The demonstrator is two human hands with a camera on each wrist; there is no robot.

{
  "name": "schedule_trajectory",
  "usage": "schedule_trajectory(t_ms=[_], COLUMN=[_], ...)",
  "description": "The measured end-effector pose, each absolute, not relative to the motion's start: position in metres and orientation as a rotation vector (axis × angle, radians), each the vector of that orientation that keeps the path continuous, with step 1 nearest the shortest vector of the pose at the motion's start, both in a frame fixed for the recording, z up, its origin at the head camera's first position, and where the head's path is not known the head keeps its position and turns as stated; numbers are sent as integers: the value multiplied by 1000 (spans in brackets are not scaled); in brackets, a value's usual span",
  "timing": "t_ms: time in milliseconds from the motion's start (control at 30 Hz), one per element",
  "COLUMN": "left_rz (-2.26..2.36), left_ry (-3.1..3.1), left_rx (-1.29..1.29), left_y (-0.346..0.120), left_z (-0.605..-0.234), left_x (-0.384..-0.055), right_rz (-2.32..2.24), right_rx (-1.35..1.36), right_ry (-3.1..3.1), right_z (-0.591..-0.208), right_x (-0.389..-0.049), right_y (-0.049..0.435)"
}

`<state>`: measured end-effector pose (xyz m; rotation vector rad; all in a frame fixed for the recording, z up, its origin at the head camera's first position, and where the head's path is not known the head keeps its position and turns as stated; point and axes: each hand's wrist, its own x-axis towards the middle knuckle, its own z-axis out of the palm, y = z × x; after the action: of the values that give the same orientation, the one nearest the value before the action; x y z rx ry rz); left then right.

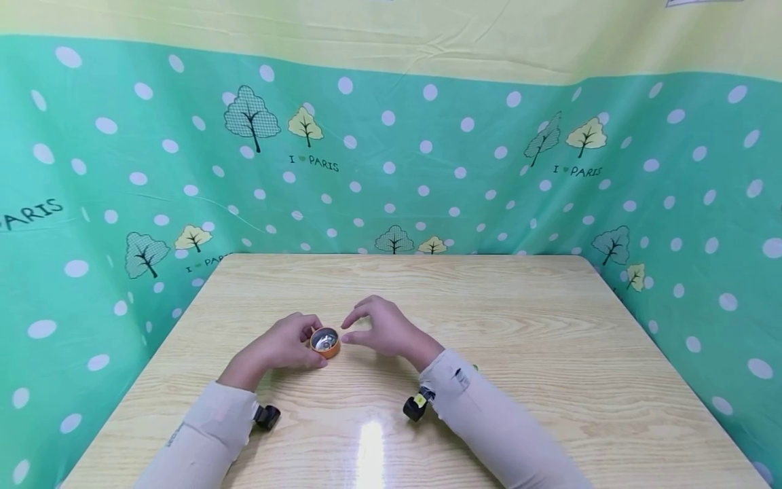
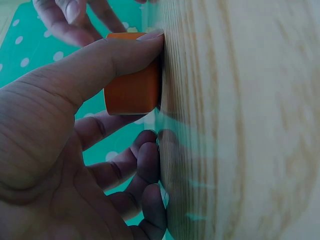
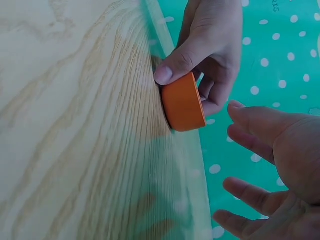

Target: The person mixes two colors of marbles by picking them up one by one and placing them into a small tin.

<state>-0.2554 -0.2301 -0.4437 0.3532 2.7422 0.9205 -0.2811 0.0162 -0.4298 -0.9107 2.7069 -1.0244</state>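
A small, round, open-topped orange tin (image 1: 326,343) with a shiny silvery inside stands on the wooden table. My left hand (image 1: 286,345) holds it from the left, thumb on the near side and fingers round the far side. In the left wrist view, the thumb lies across the plain orange wall of the tin (image 2: 131,94), its tip close to the tabletop. Just right of the tin is my right hand (image 1: 383,329), thumb and fingers parted and nothing between them. The right wrist view shows a gap between this hand (image 3: 292,155) and the tin (image 3: 183,105).
The light wooden table (image 1: 519,326) reaches back to a green dotted curtain (image 1: 403,183) that also hangs at both sides. A tiny green thing (image 1: 475,367) peeks out behind the right sleeve (image 1: 489,421). Black wrist cameras sit on both sleeves.
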Motion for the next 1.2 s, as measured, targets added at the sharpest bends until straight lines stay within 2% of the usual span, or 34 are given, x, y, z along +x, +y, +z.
schedule_trajectory(t_ms=[667, 1200], left_rz=[927, 908], left_ry=[2756, 2761], left_rx=[348, 347], left_y=[-229, -229], left_z=[-445, -446], left_x=[-255, -256], right_rz=[-1013, -1074], right_rx=[-778, -686], right_ry=[2672, 2658], right_z=[-430, -431], right_x=[-273, -272], right_y=[110, 158])
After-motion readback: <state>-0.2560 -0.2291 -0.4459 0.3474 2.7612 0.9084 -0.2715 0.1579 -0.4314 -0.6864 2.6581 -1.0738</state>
